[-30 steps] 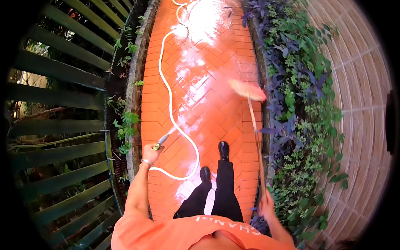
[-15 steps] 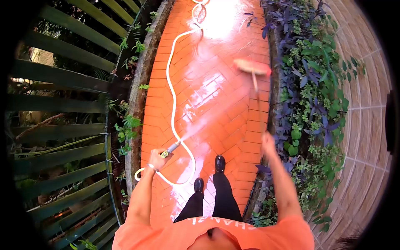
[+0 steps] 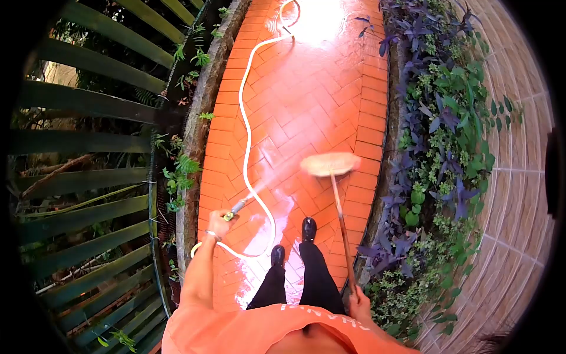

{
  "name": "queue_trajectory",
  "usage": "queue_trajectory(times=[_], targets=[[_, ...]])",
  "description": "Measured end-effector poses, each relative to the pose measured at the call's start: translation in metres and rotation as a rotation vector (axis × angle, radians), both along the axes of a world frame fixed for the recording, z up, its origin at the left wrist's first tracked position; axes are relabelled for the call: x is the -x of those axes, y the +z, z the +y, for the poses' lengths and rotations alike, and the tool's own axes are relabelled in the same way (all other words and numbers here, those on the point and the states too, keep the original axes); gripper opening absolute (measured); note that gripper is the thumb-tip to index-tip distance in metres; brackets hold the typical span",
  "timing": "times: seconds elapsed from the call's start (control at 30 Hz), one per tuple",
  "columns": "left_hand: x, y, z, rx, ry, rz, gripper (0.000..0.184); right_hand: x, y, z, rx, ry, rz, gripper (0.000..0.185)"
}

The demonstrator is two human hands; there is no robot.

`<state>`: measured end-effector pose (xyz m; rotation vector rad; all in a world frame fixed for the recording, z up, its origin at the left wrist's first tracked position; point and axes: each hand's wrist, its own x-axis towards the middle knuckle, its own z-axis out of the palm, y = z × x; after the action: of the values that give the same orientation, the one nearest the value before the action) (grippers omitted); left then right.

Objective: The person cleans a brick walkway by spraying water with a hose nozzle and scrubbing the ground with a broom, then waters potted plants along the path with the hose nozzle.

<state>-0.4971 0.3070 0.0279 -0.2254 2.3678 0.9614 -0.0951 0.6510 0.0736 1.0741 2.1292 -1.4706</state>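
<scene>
My left hand [image 3: 219,223] is closed around a hose nozzle [image 3: 237,207], which points up and right and sprays water over the wet orange brick path [image 3: 295,124]. A cream hose [image 3: 246,135] curves up the path and loops under my left wrist. Near my right hip, my right hand [image 3: 359,305] grips the wooden handle [image 3: 342,227] of a broom. The broom head [image 3: 331,164], slightly blurred, lies across the path ahead of my feet, to the right of the spray.
A slatted wooden fence [image 3: 88,141] runs along the left, behind a low stone edge [image 3: 197,130]. Purple and green plants [image 3: 439,147] border the right side, beside a tiled surface [image 3: 513,194]. My black shoes [image 3: 308,229] stand on the bricks.
The broom first went forward with my right hand, then came back toward my feet and leftward. My right hand is back by my hip. The left hand has shifted slightly; the nozzle still sprays.
</scene>
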Motion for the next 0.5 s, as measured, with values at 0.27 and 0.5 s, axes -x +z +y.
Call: queue_trajectory(times=[0.27,0.5], targets=[[-0.01,0.004,0.01,-0.029,-0.199,0.085,0.016,0.243,-0.088,0.032,0.083,-0.166,0.041,0.038],[-0.032,-0.023,-0.12,0.079,-0.105,0.021,0.025,-0.046,-0.006,-0.107,-0.034,-0.209,0.186,0.044]])
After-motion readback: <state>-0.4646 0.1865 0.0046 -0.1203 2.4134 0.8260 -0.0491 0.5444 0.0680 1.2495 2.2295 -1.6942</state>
